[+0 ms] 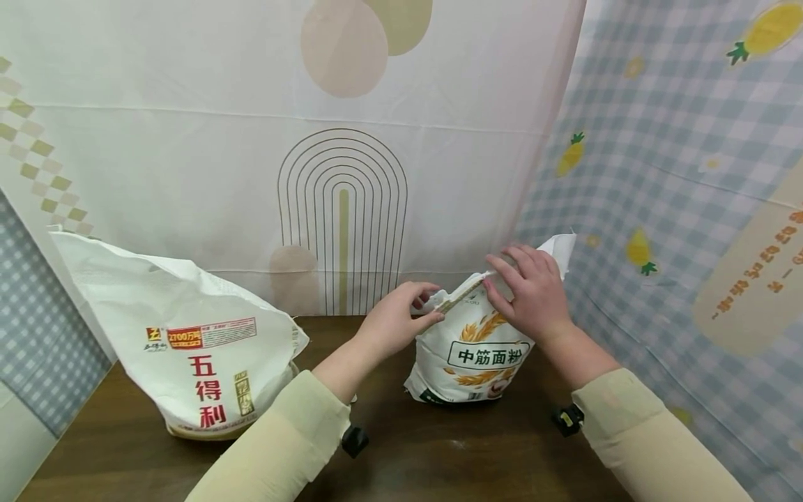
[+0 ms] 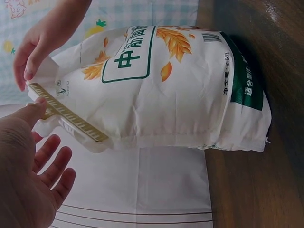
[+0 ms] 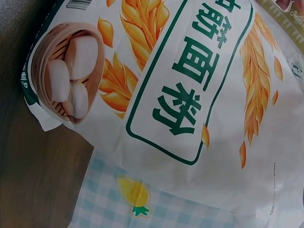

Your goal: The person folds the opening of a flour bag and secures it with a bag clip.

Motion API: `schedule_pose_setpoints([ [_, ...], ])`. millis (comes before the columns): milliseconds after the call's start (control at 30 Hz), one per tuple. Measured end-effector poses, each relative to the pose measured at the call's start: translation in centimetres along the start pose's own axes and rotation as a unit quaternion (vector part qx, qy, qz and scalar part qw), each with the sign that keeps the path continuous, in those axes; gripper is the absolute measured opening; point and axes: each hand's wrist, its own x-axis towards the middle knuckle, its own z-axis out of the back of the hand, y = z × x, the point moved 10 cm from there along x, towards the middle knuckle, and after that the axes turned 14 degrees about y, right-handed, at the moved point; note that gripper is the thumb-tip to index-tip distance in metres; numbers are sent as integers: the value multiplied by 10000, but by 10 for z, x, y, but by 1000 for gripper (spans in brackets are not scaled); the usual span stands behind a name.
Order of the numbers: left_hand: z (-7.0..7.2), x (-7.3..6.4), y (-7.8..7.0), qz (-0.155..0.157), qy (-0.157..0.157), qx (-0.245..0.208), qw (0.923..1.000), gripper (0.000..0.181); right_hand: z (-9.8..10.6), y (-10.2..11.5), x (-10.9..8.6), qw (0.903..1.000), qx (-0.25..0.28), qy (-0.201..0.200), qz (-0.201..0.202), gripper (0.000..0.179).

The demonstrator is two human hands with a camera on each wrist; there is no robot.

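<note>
A white flour bag (image 1: 433, 355) with wheat ears and green lettering stands on the brown table (image 1: 401, 446). Its top edge is folded over, and a gold-patterned band (image 2: 71, 114) shows along the fold. My left hand (image 1: 398, 314) pinches the left end of this fold, thumb on the band and the other fingers spread behind. At the right end my right hand (image 1: 533, 293) grips the top, thumb in front and fingers over the back. A white corner of the bag sticks out past the right hand. The right wrist view is filled mostly by the printed front (image 3: 209, 152).
A larger white flour bag (image 1: 157, 279) with red characters leans at the left, its top rising to the upper left. Behind the table hangs a pale patterned cloth (image 1: 207, 188), and a blue checked cloth (image 1: 677, 132) with pineapples hangs on the right.
</note>
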Motion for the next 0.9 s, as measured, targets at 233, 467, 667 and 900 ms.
schedule_pose_setpoints([
  [233,0,-6,3,21,-63,138,9999,52,4,0,1,9998,-13,-182,-103,42],
  [467,0,-17,7,77,-153,370,9992,57,11,6,-6,9988,-29,-470,-138,43],
  [667,2,-31,11,78,-273,554,9981,63,12,17,-16,9990,86,-430,-86,45],
  [900,-4,-54,15,165,-244,899,9955,63,13,38,-34,9975,255,-631,201,44],
])
